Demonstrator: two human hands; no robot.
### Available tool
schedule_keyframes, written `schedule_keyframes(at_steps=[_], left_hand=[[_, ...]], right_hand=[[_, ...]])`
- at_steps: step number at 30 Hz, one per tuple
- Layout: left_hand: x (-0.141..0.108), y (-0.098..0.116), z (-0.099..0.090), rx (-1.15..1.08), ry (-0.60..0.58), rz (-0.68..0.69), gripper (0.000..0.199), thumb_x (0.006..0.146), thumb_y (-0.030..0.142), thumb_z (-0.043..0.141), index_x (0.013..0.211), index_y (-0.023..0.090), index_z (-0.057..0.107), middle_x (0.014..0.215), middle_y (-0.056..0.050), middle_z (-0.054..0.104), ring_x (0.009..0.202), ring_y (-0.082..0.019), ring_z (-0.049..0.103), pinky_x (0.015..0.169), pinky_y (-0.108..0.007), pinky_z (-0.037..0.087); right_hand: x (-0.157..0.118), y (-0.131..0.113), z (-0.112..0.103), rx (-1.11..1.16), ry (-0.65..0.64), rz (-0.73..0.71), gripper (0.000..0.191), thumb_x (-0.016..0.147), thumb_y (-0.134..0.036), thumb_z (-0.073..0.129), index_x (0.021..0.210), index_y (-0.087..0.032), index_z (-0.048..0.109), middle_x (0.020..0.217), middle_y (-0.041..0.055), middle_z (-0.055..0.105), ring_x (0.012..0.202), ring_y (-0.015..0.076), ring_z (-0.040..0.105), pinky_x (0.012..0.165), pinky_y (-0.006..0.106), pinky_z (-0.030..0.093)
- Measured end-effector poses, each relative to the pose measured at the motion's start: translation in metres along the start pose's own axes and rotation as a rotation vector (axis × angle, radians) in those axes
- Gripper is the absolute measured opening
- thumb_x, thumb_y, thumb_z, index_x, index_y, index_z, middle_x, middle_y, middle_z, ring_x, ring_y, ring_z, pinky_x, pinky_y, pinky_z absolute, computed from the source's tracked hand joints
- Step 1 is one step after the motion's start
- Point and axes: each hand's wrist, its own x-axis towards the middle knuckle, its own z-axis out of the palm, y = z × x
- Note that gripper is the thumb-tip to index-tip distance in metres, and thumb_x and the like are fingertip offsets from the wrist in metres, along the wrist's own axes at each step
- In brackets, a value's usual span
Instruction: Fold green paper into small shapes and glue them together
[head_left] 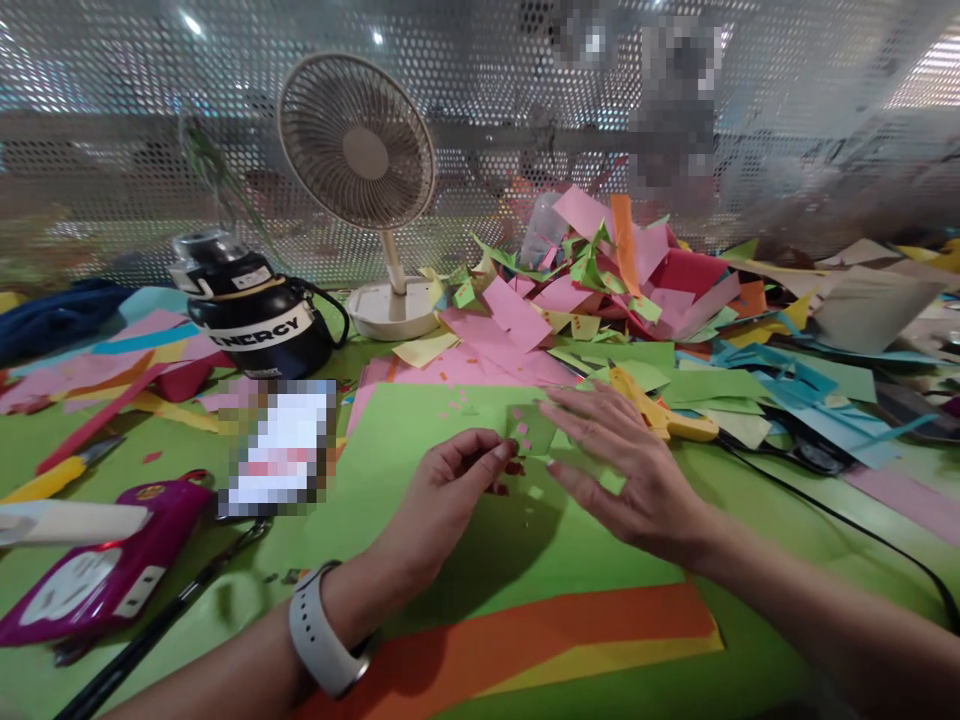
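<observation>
My left hand (450,490), with a pale watch (319,625) on its wrist, pinches the edge of a small dark green piece of paper (536,425). Small pink paper squares (519,428) show on that piece. Just below my fingertips are tiny dark red paper bits (499,488). My right hand (630,470) is open at the right of the piece, its fingers spread and slightly blurred. Both hands are over a light green sheet (397,425), where more tiny pink scraps (454,403) are scattered.
Orange paper (540,635) lies at the front. Yellow-handled scissors (667,415) are right of my hand. Behind stand a heap of paper scraps (517,320), a fan (367,155) and a black bottle (262,320). To the left are a phone (285,445) and a purple glue gun (112,560).
</observation>
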Motion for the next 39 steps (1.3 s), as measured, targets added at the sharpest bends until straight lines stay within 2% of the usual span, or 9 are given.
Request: schedule_keyframes(at_steps=[3,7,12,19,24,34,39], left_hand=[[0.000,0.001,0.001,0.037,-0.015,0.013,0.012,0.076,0.031,0.069,0.077,0.018,0.068,0.074,0.001,0.064,0.068,-0.012,0.057,0.065,-0.024,0.044],[0.000,0.000,0.001,0.071,-0.060,0.025,0.014,0.078,0.032,0.068,0.078,0.018,0.068,0.075,0.000,0.064,0.068,-0.011,0.056,0.065,-0.023,0.045],[0.000,-0.006,0.000,0.053,-0.101,-0.002,0.013,0.077,0.031,0.069,0.080,0.019,0.066,0.077,0.002,0.064,0.068,-0.010,0.055,0.065,-0.022,0.046],[0.003,-0.010,0.000,0.091,-0.082,-0.003,0.014,0.076,0.031,0.070,0.076,0.018,0.064,0.074,0.002,0.063,0.064,-0.010,0.053,0.064,-0.024,0.045],[0.004,-0.009,0.001,0.078,-0.070,-0.020,0.015,0.074,0.031,0.071,0.074,0.018,0.064,0.073,0.002,0.063,0.065,-0.010,0.054,0.066,-0.025,0.046],[0.003,-0.009,-0.001,0.015,-0.080,-0.038,0.016,0.071,0.030,0.075,0.077,0.018,0.066,0.074,0.002,0.066,0.064,-0.009,0.055,0.065,-0.023,0.047],[0.002,-0.009,0.000,0.003,-0.074,-0.047,0.016,0.071,0.030,0.076,0.075,0.018,0.066,0.073,0.002,0.066,0.064,-0.009,0.056,0.063,-0.022,0.048]], right_hand=[[0.003,0.005,0.003,0.041,0.069,0.084,0.037,0.092,-0.026,0.051,0.129,-0.021,0.056,0.128,0.0093,0.061,0.120,0.0240,0.054,0.107,0.049,0.034],[0.004,0.011,0.007,0.145,0.016,0.203,0.035,0.092,-0.025,0.052,0.125,-0.022,0.060,0.112,0.0071,0.070,0.109,0.0239,0.061,0.097,0.044,0.045],[0.001,0.012,0.008,0.300,0.024,0.323,0.034,0.091,-0.025,0.054,0.125,-0.024,0.061,0.117,0.0059,0.068,0.108,0.0213,0.062,0.095,0.040,0.047],[0.002,0.008,0.007,0.315,0.050,0.300,0.033,0.090,-0.021,0.055,0.122,-0.021,0.063,0.111,0.0063,0.070,0.102,0.0197,0.064,0.093,0.037,0.049],[0.003,0.006,0.007,0.311,0.059,0.289,0.032,0.089,-0.020,0.055,0.120,-0.018,0.064,0.113,0.0085,0.070,0.104,0.0206,0.064,0.093,0.037,0.050],[0.001,0.008,0.008,0.390,0.063,0.336,0.033,0.089,-0.024,0.056,0.121,-0.024,0.064,0.118,0.0065,0.068,0.110,0.0221,0.062,0.097,0.041,0.049],[0.002,0.007,0.008,0.404,0.063,0.356,0.033,0.089,-0.024,0.057,0.121,-0.022,0.064,0.119,0.0066,0.068,0.111,0.0227,0.062,0.097,0.041,0.049]])
